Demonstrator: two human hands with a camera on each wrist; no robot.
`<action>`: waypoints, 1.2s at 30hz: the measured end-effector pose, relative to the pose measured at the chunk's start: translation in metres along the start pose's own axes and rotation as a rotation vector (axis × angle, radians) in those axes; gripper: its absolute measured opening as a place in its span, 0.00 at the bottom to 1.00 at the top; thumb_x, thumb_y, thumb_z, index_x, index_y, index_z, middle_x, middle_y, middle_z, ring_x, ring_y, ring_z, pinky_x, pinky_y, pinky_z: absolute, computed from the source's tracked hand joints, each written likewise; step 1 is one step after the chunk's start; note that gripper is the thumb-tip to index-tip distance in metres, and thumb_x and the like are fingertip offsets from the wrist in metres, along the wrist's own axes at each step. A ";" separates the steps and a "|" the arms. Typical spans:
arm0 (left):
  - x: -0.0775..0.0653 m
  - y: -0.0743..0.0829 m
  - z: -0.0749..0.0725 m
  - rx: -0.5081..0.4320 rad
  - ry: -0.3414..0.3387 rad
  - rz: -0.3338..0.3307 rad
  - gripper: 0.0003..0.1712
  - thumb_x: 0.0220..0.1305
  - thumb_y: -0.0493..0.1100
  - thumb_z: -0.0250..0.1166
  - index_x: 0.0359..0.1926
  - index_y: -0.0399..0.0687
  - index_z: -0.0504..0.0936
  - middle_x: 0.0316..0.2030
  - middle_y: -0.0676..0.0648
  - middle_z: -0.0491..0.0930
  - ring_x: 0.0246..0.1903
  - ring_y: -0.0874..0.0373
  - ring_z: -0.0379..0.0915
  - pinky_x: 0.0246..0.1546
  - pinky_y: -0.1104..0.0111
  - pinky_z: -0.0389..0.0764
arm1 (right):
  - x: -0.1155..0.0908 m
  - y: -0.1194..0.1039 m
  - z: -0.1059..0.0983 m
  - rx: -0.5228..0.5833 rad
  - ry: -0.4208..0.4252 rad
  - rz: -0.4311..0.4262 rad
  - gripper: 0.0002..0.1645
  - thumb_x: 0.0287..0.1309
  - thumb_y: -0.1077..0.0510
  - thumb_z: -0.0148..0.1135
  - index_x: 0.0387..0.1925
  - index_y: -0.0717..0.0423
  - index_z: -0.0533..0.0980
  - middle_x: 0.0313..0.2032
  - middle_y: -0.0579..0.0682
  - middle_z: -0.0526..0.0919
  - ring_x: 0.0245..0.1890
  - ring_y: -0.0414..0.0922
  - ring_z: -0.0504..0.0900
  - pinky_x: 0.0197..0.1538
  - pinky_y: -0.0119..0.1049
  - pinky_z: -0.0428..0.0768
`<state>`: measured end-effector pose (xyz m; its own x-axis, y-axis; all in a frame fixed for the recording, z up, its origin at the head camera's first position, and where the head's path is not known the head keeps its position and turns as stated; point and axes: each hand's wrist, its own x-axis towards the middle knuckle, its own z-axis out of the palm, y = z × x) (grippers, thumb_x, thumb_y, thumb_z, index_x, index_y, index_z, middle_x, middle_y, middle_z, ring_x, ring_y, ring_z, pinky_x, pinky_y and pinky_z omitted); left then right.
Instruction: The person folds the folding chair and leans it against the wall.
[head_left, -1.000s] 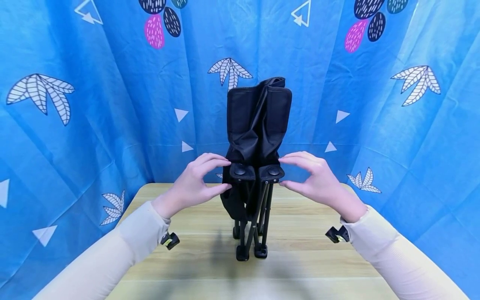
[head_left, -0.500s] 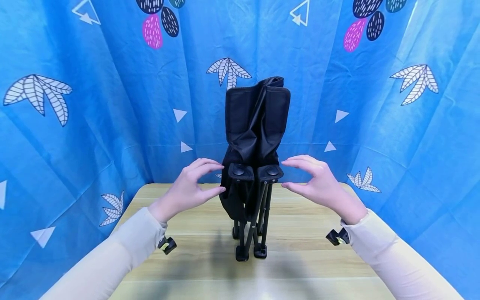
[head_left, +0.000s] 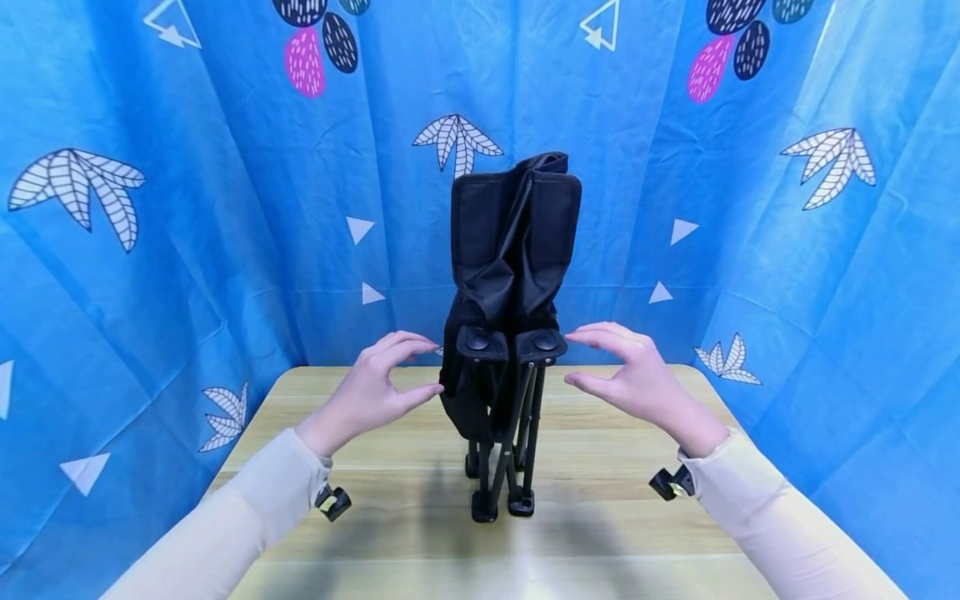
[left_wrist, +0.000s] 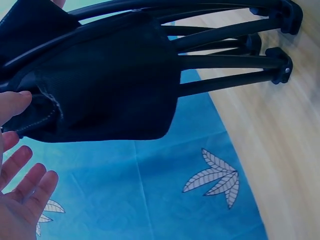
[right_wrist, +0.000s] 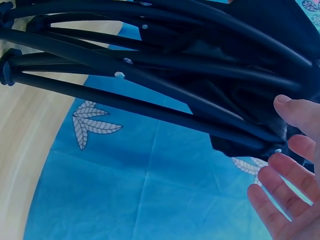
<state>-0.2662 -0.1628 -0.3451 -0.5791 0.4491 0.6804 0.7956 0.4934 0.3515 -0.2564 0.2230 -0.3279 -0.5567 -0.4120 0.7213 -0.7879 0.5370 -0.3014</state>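
Observation:
A black folding camp chair (head_left: 513,250) stands folded and upright in the middle of the table in the head view, its dark cloth gathered above thin metal legs. To its left is my left hand (head_left: 375,383), thumb and fingers spread apart beside the hanging cloth; whether the tips touch it I cannot tell. My right hand (head_left: 637,375) is held the same way by the right front corner, with a small gap to the chair. Both wrist views show loose fingers, and neither hand grips the chair (left_wrist: 115,80). Tubular legs (right_wrist: 150,105) cross in the right wrist view.
The chair's plastic feet (head_left: 484,506) rest on a light wooden table (head_left: 637,517) with rounded far corners. A blue patterned curtain (head_left: 360,167) hangs close behind the table and along both sides. A small black camera (head_left: 333,503) is strapped at my left wrist.
Both hands have drawn away from the chair's front corners and sunk slightly, the left one moving further outward. The chair stays standing in the same place.

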 end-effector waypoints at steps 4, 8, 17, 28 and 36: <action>-0.007 -0.002 0.003 -0.014 -0.005 -0.037 0.28 0.56 0.40 0.86 0.58 0.43 0.88 0.56 0.44 0.88 0.52 0.49 0.84 0.50 0.52 0.90 | -0.005 0.000 0.003 -0.004 -0.012 0.032 0.31 0.46 0.64 0.88 0.55 0.58 0.88 0.54 0.55 0.91 0.55 0.55 0.89 0.58 0.31 0.87; -0.014 -0.006 0.006 -0.005 -0.013 -0.068 0.28 0.57 0.40 0.85 0.58 0.43 0.88 0.56 0.44 0.88 0.50 0.50 0.84 0.50 0.54 0.89 | -0.008 0.002 0.007 -0.001 -0.012 0.040 0.30 0.46 0.64 0.88 0.53 0.59 0.88 0.53 0.57 0.91 0.54 0.56 0.89 0.56 0.40 0.90; -0.029 -0.017 0.017 -0.019 -0.035 -0.107 0.28 0.57 0.40 0.85 0.58 0.41 0.88 0.55 0.45 0.88 0.51 0.50 0.86 0.51 0.57 0.90 | -0.017 0.007 0.017 0.021 -0.030 0.058 0.27 0.48 0.64 0.87 0.53 0.60 0.88 0.52 0.57 0.91 0.52 0.55 0.89 0.52 0.48 0.90; -0.044 -0.025 0.032 -0.034 -0.038 -0.108 0.28 0.57 0.39 0.85 0.58 0.40 0.88 0.56 0.43 0.88 0.51 0.48 0.87 0.49 0.59 0.91 | -0.030 0.012 0.030 0.045 -0.041 0.088 0.27 0.48 0.65 0.87 0.53 0.58 0.88 0.51 0.53 0.92 0.48 0.53 0.90 0.49 0.47 0.90; -0.053 -0.030 0.044 -0.051 -0.029 -0.097 0.26 0.56 0.37 0.85 0.56 0.39 0.88 0.54 0.42 0.89 0.53 0.46 0.87 0.47 0.60 0.92 | -0.040 0.017 0.038 0.042 -0.052 0.128 0.27 0.49 0.64 0.87 0.54 0.57 0.88 0.51 0.52 0.92 0.46 0.54 0.89 0.49 0.48 0.90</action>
<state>-0.2671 -0.1684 -0.4197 -0.6580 0.4231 0.6229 0.7433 0.4972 0.4475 -0.2571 0.2208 -0.3854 -0.6653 -0.3800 0.6427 -0.7194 0.5566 -0.4156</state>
